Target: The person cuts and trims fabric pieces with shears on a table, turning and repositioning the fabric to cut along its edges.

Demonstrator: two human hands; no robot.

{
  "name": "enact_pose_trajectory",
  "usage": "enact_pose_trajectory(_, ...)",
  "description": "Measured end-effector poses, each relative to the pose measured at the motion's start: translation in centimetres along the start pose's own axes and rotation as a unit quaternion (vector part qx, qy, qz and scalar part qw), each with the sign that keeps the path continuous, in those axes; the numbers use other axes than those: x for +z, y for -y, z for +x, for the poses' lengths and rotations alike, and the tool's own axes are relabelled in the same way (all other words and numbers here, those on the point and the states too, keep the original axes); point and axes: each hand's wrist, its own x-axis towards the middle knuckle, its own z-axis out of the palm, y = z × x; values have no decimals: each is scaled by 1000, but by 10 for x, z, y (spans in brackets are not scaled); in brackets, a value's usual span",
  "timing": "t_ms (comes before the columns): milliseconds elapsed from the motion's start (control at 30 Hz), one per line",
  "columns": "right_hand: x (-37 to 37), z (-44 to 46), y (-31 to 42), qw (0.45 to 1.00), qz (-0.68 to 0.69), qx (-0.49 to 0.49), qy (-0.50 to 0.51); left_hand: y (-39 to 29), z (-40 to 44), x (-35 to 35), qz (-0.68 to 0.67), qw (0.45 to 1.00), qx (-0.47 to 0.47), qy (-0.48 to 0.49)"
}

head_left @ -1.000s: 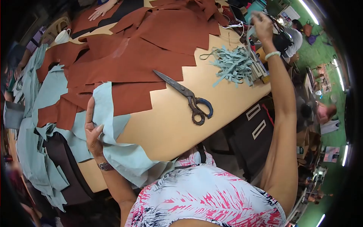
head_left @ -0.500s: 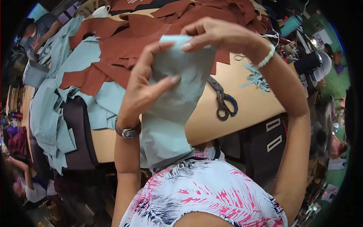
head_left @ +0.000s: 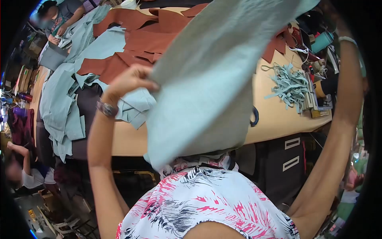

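Observation:
A large light green-blue fabric piece (head_left: pixel 207 87) is held up in front of me, its lower part blurred and hanging near my lap. My left hand (head_left: pixel 133 81) pinches its left edge. Far up at the right, my right hand (head_left: pixel 331 12) is raised, dark and partly cut off by the rim of the view; the fabric's upper corner runs up to it. Only a dark handle loop of the scissors (head_left: pixel 254 116) shows past the fabric; the rest is covered. Rust-brown fabric pieces (head_left: pixel 147 42) lie on the table behind.
More green-blue fabric (head_left: pixel 59 107) drapes over the table's left side. A heap of thin fabric strips (head_left: pixel 288 85) lies right on the tan tabletop (head_left: pixel 274 123), beside a teal bottle (head_left: pixel 321 42). A grey bin (head_left: pixel 53 55) stands left, near another person (head_left: pixel 65 18).
My hands have moved far apart, left hand leftward and right hand up and right. The fabric has spread wide between them and now covers most of the scissors.

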Motion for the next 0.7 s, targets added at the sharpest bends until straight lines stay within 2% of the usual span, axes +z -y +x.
enact_pose_trajectory(33, -7, 14, -6, 999, 8, -3, -42, -2, 4, -26, 99, 993, 17, -60)
enact_pose_trajectory(67, -9, 23, -6, 995, 24, -11, -93, -11, 6, -49, 94, 985, -5, -145)
enact_pose_trajectory(100, -5, 30, -7, 983, 77, 10, -167, -16, 7, -98, 89, 983, 50, -150)
enact_pose_trajectory(133, 2, 36, -2, 960, 132, 22, -245, -50, -2, -130, 321, 913, 35, -249)
enact_pose_trajectory(167, 9, 42, 3, 929, 184, 26, -320, -71, -27, -174, 557, 772, 230, -201)
enact_pose_trajectory(200, 5, 49, -2, 909, 199, 4, -367, -92, -52, -217, 724, 492, 409, -259)
enact_pose_trajectory(233, 6, 46, -10, 896, 214, -17, -388, -110, -79, -221, 704, 472, 386, -364)
enact_pose_trajectory(300, 6, 34, -25, 876, 251, -63, -408, -115, -129, -180, 532, 578, 323, -527)
enact_pose_trajectory(400, 31, 10, -67, 867, 343, -94, -349, -81, -185, -111, 329, 668, 263, -613)
enact_pose_trajectory(433, 51, -4, -87, 872, 383, -86, -293, -64, -199, -92, 285, 688, 239, -623)
enact_pose_trajectory(500, 126, -51, -104, 891, 432, -29, -132, -24, -217, -62, 284, 750, 170, -573)
enact_pose_trajectory(567, 198, -101, -54, 912, 409, 31, -20, 19, -234, -34, 333, 800, 92, -491)
enact_pose_trajectory(600, 225, -117, -36, 864, 495, 93, 13, 40, -244, -20, 357, 819, 58, -446)
enact_pose_trajectory(633, 246, -132, -42, 875, 469, 108, 58, 40, -244, 1, 302, 814, 38, -494)
enact_pose_trajectory(667, 258, -139, -20, 841, 519, 145, 57, 40, -241, 20, 246, 805, 18, -539)
enact_pose_trajectory(700, 265, -144, -4, 826, 530, 189, 28, 56, -258, 17, 164, 798, 45, -578)
